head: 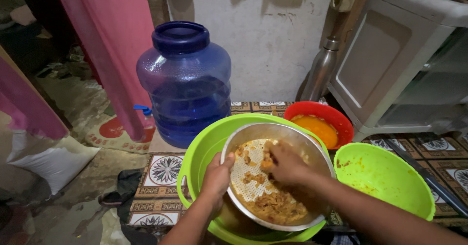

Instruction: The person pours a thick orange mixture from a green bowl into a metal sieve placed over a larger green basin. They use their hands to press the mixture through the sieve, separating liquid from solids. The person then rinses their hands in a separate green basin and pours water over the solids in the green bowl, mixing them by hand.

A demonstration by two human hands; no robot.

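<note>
A big translucent blue water jug (184,86) with a dark blue cap and a small tap stands behind the work, close against the back rim of a large lime-green plastic tub (197,152). To the right sit a red bowl (336,118) holding smooth orange liquid and a second, smaller green bowl (385,176), smeared inside; both crowd the right forearm's side. A steel flask (321,72) leans by the rough white wall, beside a pale plastic cabinet (390,55). Pink curtains (112,45) hang at the left, and a white sack (48,159) lies on the patterned floor mat (163,169)

A round metal strainer (253,176), shiny, perforated across its bottom, rests tilted inside the green tub. The left hand (217,176) curls over its near-left rim, thumb inside, gripping it. The right hand (285,163) is down in the strainer, fingers bent and closed around a lump of the coarse, wet, orange-brown pulp (275,206), most of which lies heaped at the strainer's lower side
</note>
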